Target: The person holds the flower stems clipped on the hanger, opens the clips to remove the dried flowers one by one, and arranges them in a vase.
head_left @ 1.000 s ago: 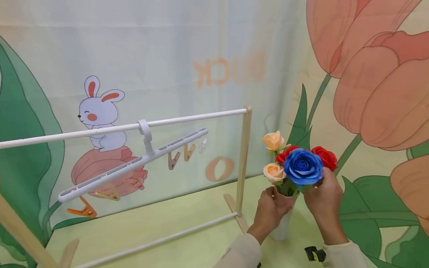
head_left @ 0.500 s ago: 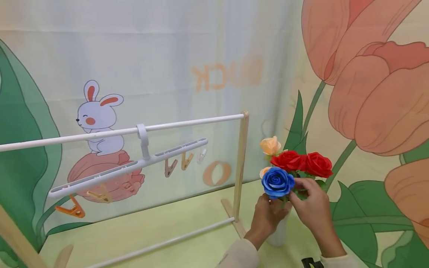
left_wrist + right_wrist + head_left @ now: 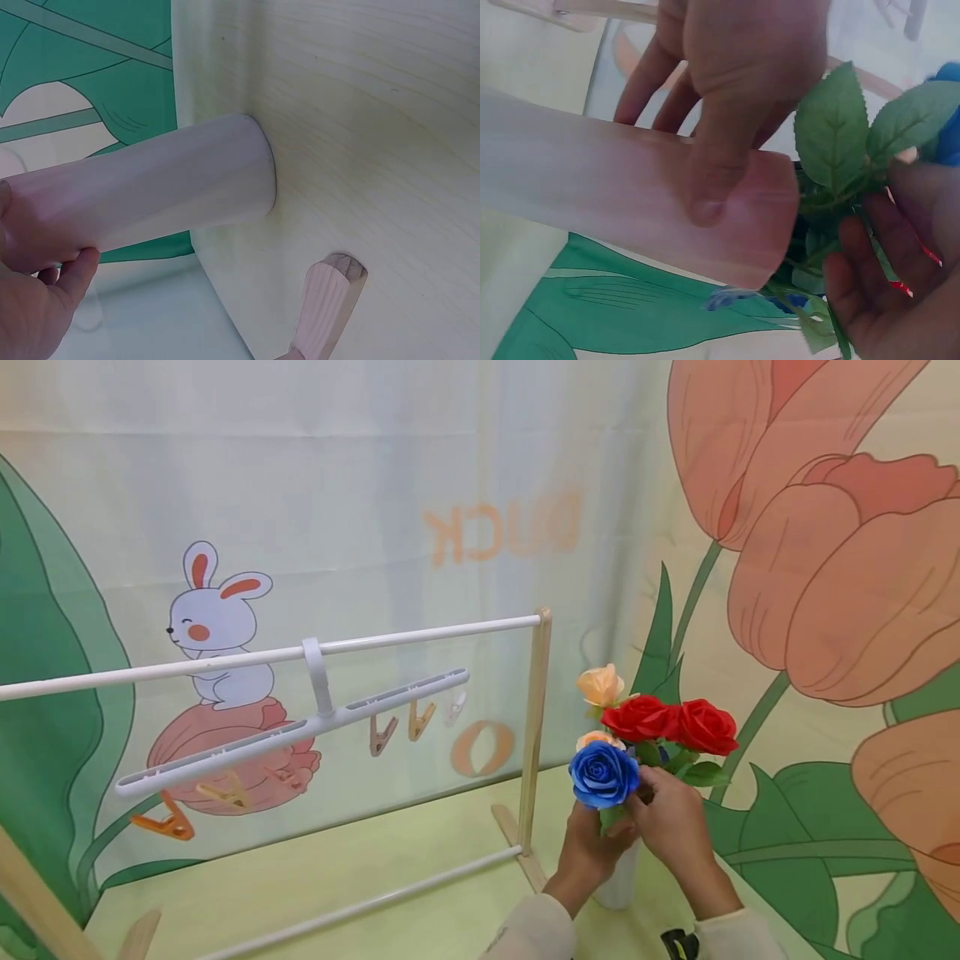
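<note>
A pale vase [image 3: 619, 887], pinkish toward its mouth, stands upright on the table. My left hand [image 3: 587, 857] grips it near the mouth, with the thumb across its side in the right wrist view. Close above the mouth, my right hand [image 3: 672, 820] pinches the blue rose [image 3: 602, 774] just below its bloom; the fingers partly hide the stem. Red roses [image 3: 707, 727] and peach roses [image 3: 600, 685] rise behind it from the vase. Green leaves [image 3: 829, 126] crowd the mouth beside my right fingers.
Left of the vase stands a rack with a white top rail [image 3: 427, 633] and wooden posts [image 3: 534, 735]. A grey hanger [image 3: 330, 723] with several clips, one orange [image 3: 167, 822], hangs from it. Printed curtains [image 3: 360, 510] back the pale table [image 3: 315, 877].
The blue rose has moved left and down with my right hand, uncovering the red roses behind. My left hand stays on the vase. The head view has shifted slightly.
</note>
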Demonstrator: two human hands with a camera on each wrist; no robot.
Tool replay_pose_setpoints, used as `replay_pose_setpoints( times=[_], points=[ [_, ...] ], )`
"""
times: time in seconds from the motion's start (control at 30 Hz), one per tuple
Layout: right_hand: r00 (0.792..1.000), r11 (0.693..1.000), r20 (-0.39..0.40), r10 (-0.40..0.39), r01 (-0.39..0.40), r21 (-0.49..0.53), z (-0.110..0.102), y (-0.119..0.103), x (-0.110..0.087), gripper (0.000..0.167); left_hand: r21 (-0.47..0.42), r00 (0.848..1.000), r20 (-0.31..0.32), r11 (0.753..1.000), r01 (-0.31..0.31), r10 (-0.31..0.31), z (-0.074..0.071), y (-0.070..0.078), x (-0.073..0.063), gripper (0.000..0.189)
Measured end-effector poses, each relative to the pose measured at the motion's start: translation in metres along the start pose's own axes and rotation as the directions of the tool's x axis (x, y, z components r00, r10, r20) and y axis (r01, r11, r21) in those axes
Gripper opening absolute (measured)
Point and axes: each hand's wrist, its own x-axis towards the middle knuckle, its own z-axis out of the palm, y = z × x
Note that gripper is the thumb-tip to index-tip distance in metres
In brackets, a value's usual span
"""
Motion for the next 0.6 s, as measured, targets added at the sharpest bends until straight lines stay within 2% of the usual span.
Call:
replay_pose_setpoints(
  times=[0.1, 0.2, 0.37, 0.5, 0.6],
  points=[
    [0.999, 0.999, -0.054, 0.010, -0.011, -0.031, 0.005, 0.005, 0.001, 0.006, 0.042, 1.000, -0.015, 0.999, 0.002, -0.001, 0.000, -0.001, 0.002, 0.064],
    [0.996, 0.999, -0.093, 0.013, -0.016, -0.039, 0.009, 0.012, -0.001, 0.014, 0.091, 0.999, -0.035, 0.995, 0.029, -0.026, 0.000, -0.002, 0.004, 0.059],
    [0.991, 0.998, -0.114, 0.065, -0.063, 0.022, 0.009, 0.019, -0.006, 0.012, 0.090, 0.998, -0.050, 0.995, 0.048, -0.043, 0.000, -0.004, 0.008, 0.052],
    [0.988, 0.991, -0.083, 0.128, -0.124, 0.043, 0.006, 0.021, -0.012, 0.007, 0.175, 0.999, 0.008, 0.984, 0.040, -0.043, -0.008, -0.006, 0.000, 0.056],
    [0.987, 0.987, -0.022, 0.156, -0.155, 0.037, 0.004, 0.023, -0.018, 0.014, 0.278, 0.995, 0.088, 0.961, 0.010, -0.036, -0.023, -0.004, -0.010, 0.058]
  ],
)
